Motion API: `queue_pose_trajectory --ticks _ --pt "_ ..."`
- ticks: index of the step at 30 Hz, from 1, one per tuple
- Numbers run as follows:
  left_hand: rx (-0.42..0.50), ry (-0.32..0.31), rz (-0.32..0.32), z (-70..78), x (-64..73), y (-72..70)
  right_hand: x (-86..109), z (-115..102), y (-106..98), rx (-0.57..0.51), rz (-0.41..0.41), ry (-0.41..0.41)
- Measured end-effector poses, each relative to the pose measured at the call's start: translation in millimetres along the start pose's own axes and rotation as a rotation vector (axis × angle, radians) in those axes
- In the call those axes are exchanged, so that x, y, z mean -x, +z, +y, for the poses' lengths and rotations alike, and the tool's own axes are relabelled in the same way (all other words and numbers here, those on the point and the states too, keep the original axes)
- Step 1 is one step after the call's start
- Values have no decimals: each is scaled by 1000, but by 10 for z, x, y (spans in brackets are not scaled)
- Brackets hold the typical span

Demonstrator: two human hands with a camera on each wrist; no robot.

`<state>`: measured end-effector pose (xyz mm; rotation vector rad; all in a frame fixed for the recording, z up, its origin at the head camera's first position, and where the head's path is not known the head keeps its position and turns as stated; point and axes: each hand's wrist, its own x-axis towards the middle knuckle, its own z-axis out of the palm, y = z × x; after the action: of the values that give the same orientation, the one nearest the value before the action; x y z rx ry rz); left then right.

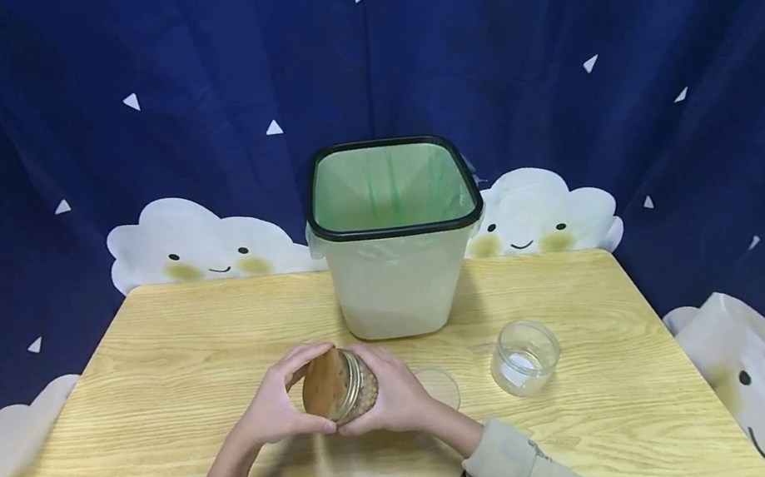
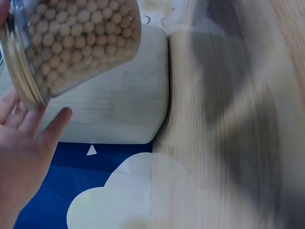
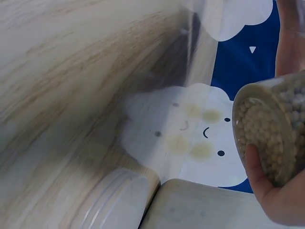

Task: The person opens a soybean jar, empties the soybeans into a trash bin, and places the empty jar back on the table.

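Observation:
A clear jar (image 2: 86, 38) full of small round beige balls is held tilted on its side over the table, just in front of the bin. My left hand (image 1: 275, 404) grips its lid (image 1: 323, 385), which has a brown top and a gold ridged rim, with thumb below and fingers above. Around the base end of the jar, my right hand (image 1: 399, 392) is curled. In the right wrist view a finger of that hand presses against the jar's bottom (image 3: 259, 126). The lid sits on the jar's mouth.
A white bin (image 1: 394, 287) with a black rim and a green liner stands at the table's back. Right of the hands is a clear open container (image 1: 524, 358) with something white inside. A clear round disc (image 1: 441, 387) lies on the wooden table (image 1: 201, 336) beside the right wrist.

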<state>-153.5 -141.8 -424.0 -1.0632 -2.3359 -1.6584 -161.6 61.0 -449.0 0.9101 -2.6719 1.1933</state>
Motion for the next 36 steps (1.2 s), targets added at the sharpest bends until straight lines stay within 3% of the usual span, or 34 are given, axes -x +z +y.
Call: queue_pose_trajectory --ticks 4,8,15,17,23,27,31,36 --pt "-17 -105 77 124 -23 34 -3 -31 16 16 34 23" --pt "0 -188 138 140 -21 72 -2 -53 35 61 60 35" --pt "66 -229 173 -116 34 121 -7 -48 40 92 76 41" --pt "83 -207 148 -176 49 114 -8 -37 33 85 77 41" --pt "182 -47 0 -227 56 35 -17 -9 6 28 79 24" --pt "180 24 -97 -214 28 -23 -11 6 -2 28 74 22" --pt "145 35 -146 -210 1 -47 -6 11 -2 30 77 26" --pt "152 49 -152 -217 -13 -50 5 2 -8 43 80 18"
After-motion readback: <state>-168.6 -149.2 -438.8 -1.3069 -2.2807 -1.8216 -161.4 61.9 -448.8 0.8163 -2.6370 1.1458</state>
